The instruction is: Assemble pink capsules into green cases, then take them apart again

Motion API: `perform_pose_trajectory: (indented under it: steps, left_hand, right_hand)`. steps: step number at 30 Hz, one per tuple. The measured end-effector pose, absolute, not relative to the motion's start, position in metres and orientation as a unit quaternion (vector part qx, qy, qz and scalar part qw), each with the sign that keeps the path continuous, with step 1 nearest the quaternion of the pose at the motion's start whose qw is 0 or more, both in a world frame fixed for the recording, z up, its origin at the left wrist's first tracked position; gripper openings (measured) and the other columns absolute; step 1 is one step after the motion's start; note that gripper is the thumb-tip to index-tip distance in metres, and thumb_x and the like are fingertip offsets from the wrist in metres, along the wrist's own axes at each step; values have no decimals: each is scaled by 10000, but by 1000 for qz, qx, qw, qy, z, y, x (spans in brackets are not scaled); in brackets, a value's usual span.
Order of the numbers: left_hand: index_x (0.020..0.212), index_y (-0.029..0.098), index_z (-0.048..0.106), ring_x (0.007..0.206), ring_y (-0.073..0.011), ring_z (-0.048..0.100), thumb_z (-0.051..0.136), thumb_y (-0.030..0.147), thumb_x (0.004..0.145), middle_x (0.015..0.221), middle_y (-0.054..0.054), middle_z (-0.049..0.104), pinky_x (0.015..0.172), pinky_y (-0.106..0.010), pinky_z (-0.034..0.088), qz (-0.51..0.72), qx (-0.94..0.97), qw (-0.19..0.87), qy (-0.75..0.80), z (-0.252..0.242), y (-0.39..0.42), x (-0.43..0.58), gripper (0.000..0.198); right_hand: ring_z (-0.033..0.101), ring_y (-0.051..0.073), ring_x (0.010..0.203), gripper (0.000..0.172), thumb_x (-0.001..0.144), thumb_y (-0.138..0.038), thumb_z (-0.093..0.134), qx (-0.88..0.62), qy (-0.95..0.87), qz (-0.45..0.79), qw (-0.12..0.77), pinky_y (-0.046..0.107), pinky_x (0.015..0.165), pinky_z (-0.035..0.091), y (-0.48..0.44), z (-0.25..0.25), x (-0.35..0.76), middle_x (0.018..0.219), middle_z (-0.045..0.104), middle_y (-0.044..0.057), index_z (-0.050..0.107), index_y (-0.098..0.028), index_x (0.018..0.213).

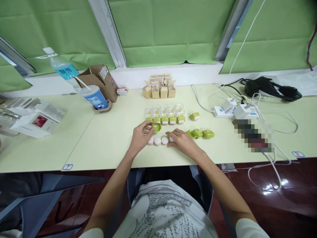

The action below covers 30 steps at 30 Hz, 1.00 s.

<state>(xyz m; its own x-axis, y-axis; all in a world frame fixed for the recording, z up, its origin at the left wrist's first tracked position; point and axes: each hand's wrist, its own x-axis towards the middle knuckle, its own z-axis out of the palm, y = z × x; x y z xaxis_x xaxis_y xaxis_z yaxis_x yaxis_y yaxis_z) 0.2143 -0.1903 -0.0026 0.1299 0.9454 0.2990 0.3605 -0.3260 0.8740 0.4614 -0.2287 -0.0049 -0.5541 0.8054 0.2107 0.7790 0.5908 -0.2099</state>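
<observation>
My left hand (143,136) pinches a small green cap-like case (156,126), its hollow side turned up. At the right end of a short row of pale round pieces (157,141), my right hand (182,140) has its fingertips closed around one pale pinkish piece (171,139), which they partly hide. Just beyond my hands runs a row of green-topped pieces with pale pink bottoms (172,120), in front of clear plastic cups (164,108). Several green cases with yellowish loops (208,133) lie right of my right hand. Another green-and-pink piece (194,116) sits apart behind them.
Small open cardboard boxes (159,88) stand by the wall. To the left are a blue paper cup with a straw (97,98), a brown carton (105,81), a tilted water bottle (63,69) and white boxes (36,120). A power strip (219,111) with cables lies right.
</observation>
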Motion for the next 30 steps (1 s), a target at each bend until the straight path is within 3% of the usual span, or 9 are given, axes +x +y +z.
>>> perform_pose_trajectory:
  steps: [2,4,11,18,23,26,30]
  left_hand:
    - [1234,227,755,906,-182,757,726,403,915,1224,-82,791,762,-318,677,453,677,331,478,-3,-190,214,366]
    - [1232,225,754,902,-182,757,729,409,913,1215,-82,793,759,-316,677,453,676,334,476,-4,-189,214,369]
    - [1226,221,764,865,-171,750,718,366,902,1233,-81,804,735,-299,652,447,676,330,484,-5,-192,218,358]
    - [1226,205,764,883,-176,754,706,345,897,1211,-86,809,773,-308,657,426,694,328,479,-8,-196,228,362]
    - [1216,196,757,861,-173,750,705,346,892,1196,-91,803,758,-309,662,433,691,334,472,-9,-196,229,361]
    - [1227,202,749,879,-170,761,717,360,901,1200,-85,800,784,-305,657,447,679,343,470,-7,-197,229,363]
    - [1252,207,730,922,-177,780,760,401,909,1228,-90,790,817,-306,651,457,659,387,455,-5,-200,231,395]
  right_hand:
    - [703,323,1126,572,971,-217,812,-427,-892,22,146,461,959,607,-230,-4,461,1180,788,145,625,-182,1510]
    - [691,322,1139,558,1000,-224,775,-411,-900,6,144,459,946,604,-231,-5,460,1243,781,139,616,-217,1535]
    - [680,307,1103,275,1077,-237,665,-420,-895,4,146,429,884,578,-232,-10,455,1151,806,134,712,-151,1333]
    - [691,298,1061,253,1043,-226,726,-401,-900,4,169,404,846,563,-229,-13,454,1064,805,117,717,-143,1282]
    - [721,310,1063,343,995,-297,795,-403,-898,-16,173,424,839,605,-230,-14,454,1167,804,131,705,-151,1292]
    - [745,325,1122,442,1000,-420,774,-409,-886,-23,218,439,875,635,-230,-10,459,1302,778,162,681,-160,1345]
    - [750,315,1195,384,1109,-448,591,-452,-836,-22,311,451,942,656,-231,-1,470,1391,732,162,672,-206,1396]
